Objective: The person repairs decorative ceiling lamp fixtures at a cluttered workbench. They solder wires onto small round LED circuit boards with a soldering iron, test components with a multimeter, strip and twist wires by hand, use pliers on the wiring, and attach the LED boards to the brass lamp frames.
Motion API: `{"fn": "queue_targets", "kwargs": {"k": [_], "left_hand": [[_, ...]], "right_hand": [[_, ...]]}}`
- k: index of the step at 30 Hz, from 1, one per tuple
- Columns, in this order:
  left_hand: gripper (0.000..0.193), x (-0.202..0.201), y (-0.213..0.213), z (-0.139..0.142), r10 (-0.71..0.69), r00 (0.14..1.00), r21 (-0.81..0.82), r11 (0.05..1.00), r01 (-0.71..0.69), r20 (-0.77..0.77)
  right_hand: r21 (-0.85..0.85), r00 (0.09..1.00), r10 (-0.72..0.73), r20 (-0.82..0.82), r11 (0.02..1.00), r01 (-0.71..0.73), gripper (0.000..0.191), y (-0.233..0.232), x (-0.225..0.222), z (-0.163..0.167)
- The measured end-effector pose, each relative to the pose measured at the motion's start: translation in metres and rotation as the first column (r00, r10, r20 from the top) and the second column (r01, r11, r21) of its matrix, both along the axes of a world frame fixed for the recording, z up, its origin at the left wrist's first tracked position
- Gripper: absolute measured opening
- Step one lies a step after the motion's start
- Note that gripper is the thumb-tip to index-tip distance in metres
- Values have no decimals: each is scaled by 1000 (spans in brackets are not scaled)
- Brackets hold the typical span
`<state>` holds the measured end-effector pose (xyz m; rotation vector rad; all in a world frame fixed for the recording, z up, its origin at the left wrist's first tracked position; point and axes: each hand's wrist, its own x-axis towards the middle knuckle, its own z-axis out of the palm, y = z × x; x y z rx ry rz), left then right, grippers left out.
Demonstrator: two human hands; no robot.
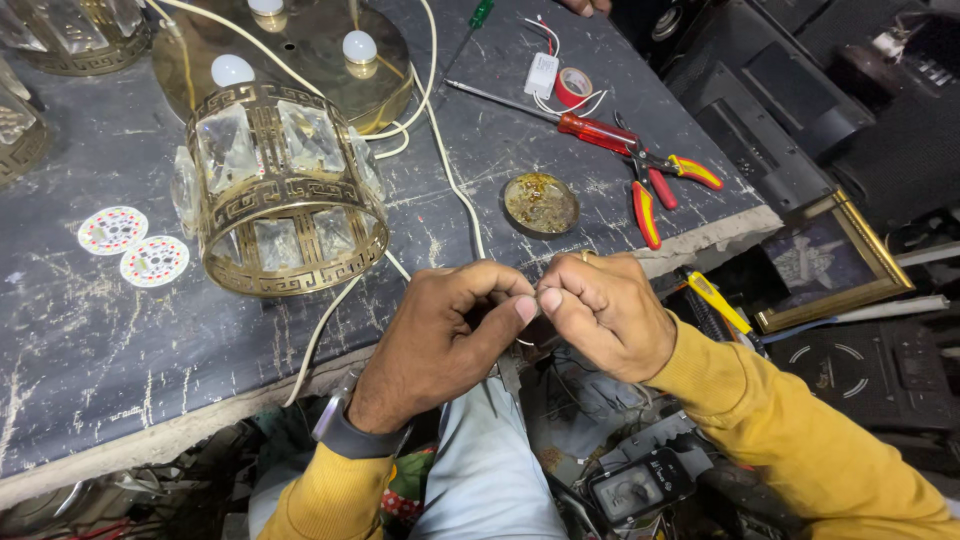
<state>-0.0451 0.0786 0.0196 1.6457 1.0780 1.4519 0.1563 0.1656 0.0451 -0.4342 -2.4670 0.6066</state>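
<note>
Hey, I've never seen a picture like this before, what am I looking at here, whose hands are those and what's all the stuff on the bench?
This is one picture from a camera worn on a person's head, looking down at their own two hands. No machine is involved.

The left hand and the right hand meet at the fingertips, just past the near edge of a dark, scratched workbench. They pinch something thin together; it is too small to tell what, though a cream cable runs across the bench toward them.

On the bench stand a gold lamp shade with glass panels and a round brass base with white bulbs. Nearby lie two small round white discs, a red-handled screwdriver, red-and-yellow pliers, a roll of red tape and a small round tin.

Another person's fingers show at the top edge.
</note>
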Motion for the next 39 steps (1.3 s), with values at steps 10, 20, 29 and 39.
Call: {"fn": "queue_targets", "kwargs": {"k": [10,20,29,39], "left_hand": [[19,2,0,-4,-155,985,93,985,149,69],[26,5,8,-5,9,987,285,958,38,-161],[14,22,21,4,83,990,286,957,-47,-114],[10,39,28,3,211,976,245,945,-216,47]], "right_hand": [[-58,989,-133,-67,990,129,33,23,21,-19],[234,772,-545,326,838,493,122,146,100,-8],[208,739,-626,249,780,590,124,107,94,-7],[-272,750,-606,-264,793,545,73,51,92,-6]]}}
